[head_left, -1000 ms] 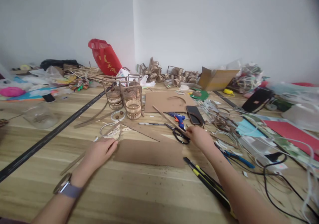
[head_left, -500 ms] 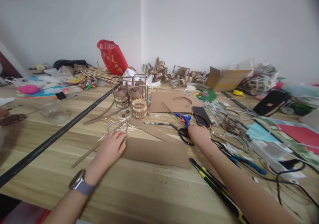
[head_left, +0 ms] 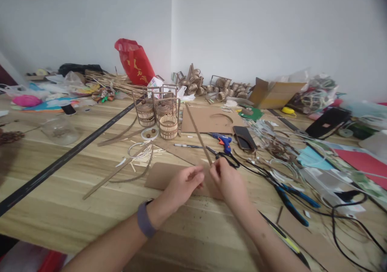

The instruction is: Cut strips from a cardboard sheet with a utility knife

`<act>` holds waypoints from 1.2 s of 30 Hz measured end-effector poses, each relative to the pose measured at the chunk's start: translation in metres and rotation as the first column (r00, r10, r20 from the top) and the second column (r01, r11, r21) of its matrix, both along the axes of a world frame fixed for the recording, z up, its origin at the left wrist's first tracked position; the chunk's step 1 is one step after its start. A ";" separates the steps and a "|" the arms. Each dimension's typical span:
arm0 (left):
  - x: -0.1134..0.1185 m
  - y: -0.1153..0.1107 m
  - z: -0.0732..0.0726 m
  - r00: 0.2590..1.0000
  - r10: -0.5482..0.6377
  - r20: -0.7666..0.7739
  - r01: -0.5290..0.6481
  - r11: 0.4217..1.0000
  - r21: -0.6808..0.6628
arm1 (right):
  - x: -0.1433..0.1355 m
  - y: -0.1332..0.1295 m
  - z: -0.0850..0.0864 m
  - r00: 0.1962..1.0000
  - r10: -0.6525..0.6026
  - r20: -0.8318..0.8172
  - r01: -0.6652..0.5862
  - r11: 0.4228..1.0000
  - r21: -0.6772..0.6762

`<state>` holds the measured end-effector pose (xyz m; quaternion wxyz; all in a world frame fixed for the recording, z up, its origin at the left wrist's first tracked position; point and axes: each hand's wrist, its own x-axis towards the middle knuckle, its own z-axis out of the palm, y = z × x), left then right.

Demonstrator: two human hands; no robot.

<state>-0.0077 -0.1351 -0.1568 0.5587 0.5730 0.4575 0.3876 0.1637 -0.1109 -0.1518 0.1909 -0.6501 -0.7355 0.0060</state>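
A long thin brown strip is pinched near its lower end by my right hand, and it slants up and away over the table. My left hand hovers just left of it, fingers loosely curved and slightly apart, with nothing visible in them. Beneath both hands lies a flat cardboard piece, partly covered by them. Scissors with black handles and a blue glue gun lie beyond my right hand. A pen rests left of the strip.
Small woven baskets with tall handles stand at centre left, near loose short sticks and bent strips. A phone, pliers, cables and a utility knife crowd the right. A cardboard sheet lies farther back.
My right hand has lifted the brown strip from beside the glue gun and brought it inward. My left hand has moved right, from the loose sticks to beside my right hand.
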 end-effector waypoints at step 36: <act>0.000 0.001 -0.008 0.882 0.080 0.464 0.027 0.975 -0.221 | -0.004 -0.046 -0.010 0.798 0.577 -0.171 -0.457 0.766 0.452</act>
